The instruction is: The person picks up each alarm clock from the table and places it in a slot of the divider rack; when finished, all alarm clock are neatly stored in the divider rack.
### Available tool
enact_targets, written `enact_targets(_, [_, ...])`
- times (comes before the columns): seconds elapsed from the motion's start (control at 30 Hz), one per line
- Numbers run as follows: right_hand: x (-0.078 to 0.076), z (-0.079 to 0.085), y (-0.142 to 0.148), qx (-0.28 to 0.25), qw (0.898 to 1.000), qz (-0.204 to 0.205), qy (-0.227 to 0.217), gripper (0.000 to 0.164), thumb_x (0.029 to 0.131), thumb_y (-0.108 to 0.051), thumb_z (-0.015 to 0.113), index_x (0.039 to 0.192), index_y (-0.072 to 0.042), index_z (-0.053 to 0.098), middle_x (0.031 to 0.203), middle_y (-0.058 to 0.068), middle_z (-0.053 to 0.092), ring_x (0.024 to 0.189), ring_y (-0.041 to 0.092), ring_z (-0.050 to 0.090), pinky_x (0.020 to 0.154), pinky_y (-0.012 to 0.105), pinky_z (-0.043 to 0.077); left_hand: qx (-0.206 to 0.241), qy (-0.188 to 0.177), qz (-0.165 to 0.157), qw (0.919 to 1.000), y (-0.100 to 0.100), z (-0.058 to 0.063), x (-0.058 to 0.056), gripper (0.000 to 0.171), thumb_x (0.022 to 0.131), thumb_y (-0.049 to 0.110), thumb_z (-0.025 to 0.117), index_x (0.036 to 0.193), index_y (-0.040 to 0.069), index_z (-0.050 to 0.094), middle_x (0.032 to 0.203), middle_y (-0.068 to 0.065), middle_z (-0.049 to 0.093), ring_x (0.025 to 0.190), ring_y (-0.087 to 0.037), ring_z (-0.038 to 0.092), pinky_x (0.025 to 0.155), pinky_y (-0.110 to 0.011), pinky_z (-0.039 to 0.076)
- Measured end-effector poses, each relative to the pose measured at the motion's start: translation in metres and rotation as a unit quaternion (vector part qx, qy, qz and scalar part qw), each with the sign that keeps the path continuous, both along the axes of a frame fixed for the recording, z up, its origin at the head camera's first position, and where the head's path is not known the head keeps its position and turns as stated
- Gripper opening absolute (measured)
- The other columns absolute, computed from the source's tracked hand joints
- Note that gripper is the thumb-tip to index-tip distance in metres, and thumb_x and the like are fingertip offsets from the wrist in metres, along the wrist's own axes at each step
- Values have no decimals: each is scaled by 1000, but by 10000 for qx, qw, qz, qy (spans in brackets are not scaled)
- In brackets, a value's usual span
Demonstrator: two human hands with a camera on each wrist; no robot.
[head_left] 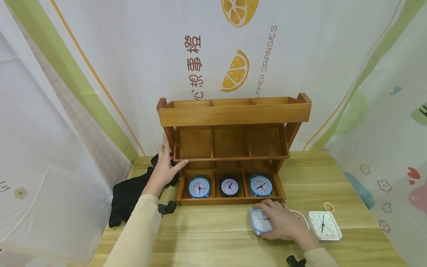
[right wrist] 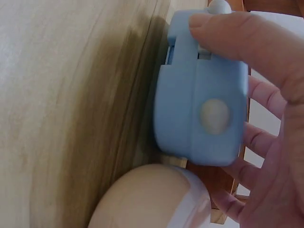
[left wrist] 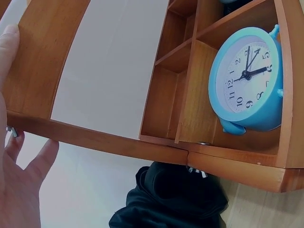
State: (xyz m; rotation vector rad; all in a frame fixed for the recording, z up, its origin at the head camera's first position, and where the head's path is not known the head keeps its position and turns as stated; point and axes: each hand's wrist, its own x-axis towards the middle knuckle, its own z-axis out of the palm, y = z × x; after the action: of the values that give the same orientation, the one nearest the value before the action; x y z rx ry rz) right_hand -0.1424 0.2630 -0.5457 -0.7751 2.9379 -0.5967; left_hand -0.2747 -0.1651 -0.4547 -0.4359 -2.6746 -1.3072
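Note:
My right hand (head_left: 283, 220) grips a light blue square alarm clock (head_left: 260, 219), with the thumb across one side and the fingers round the other. In the right wrist view, the clock's blue casing (right wrist: 199, 95) is held close over the tabletop. My left hand (head_left: 165, 167) touches the left side of a brown wooden tiered rack (head_left: 233, 115). Its fingers lie extended along the side and its thumb rests at the middle tray's lower corner. The bottom tray holds a blue round clock (head_left: 199, 187), a black round clock (head_left: 229, 186) and another blue round clock (head_left: 261, 185), one per compartment.
A white square clock (head_left: 324, 225) lies on the right of the table, with a small yellow ring (head_left: 328, 207) behind it. Partly behind my right hand is a pale rounded object (right wrist: 147, 199). Black cloth (head_left: 128, 198) lies left of the rack; patterned curtains (head_left: 133, 44) surround the table.

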Motion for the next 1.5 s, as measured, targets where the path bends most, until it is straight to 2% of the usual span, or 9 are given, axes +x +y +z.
enact_targets(0.17, [-3,5,-5,-50,9997,34,236,86,62,-44,97,138,-27,62,133,-4,58,118,28,54,93,66,44,3,-32,-15,10000,0,1,0,118,100,39,72,158,43,-30,168,-23,-6,134,-59,46,102,-67,48])
enact_targets(0.3, [-12,23,-13,-239,9968,130,749,88,61,-45,98,140,-30,62,134,0,59,117,28,54,87,54,46,-34,-34,-16,10000,1,1,0,118,100,42,71,159,42,-30,168,-23,-6,133,-60,47,101,-67,49])
enact_targets(0.53, [-43,85,-44,-829,9837,587,1485,86,63,-45,99,139,-28,64,137,2,57,120,28,51,91,49,45,-99,-37,50,9999,-2,2,0,118,99,45,72,159,42,-30,168,-24,-5,133,-59,47,101,-67,49])
enact_targets(0.7, [-71,135,-82,-1167,9785,964,1401,83,69,-40,98,143,-28,62,144,3,52,125,29,44,91,46,51,-112,-12,101,9999,-3,0,1,119,99,42,73,159,41,-30,168,-25,-5,134,-59,46,103,-67,47])
enact_targets(0.83, [-89,159,-115,-1501,9715,1145,1432,82,72,-37,97,146,-27,61,146,4,49,126,32,41,91,46,53,-73,18,169,9998,-2,0,1,121,98,41,75,160,43,-29,169,-25,-6,138,-58,43,106,-66,45])
enact_targets(0.97, [-107,166,-142,-1677,9653,1186,1612,83,72,-37,96,146,-24,60,146,7,49,126,32,43,92,47,52,2,120,165,9998,0,-1,0,122,97,38,77,160,44,-27,169,-25,-5,144,-55,35,109,-64,44])
enact_targets(1.13, [-131,165,-168,-1680,9627,1186,1760,84,72,-37,97,146,-20,60,147,11,50,132,30,45,101,48,49,36,239,66,9997,-3,0,0,121,98,31,76,161,42,-27,168,-27,-4,145,-54,34,109,-63,44])
enact_targets(1.3, [-147,165,-190,-1628,9675,1052,1621,80,74,-36,96,145,-22,62,150,8,47,137,28,42,102,41,51,132,296,-30,9995,-6,0,0,119,99,26,74,161,41,-27,167,-28,-6,149,-53,26,112,-64,41])
enact_targets(1.5, [-156,161,-200,-1309,9771,739,1502,76,78,-39,94,146,-26,62,155,6,45,142,28,40,108,43,48,302,192,-122,9993,-1,-2,0,118,100,29,74,162,38,-26,168,-24,-8,151,-55,19,116,-64,35])
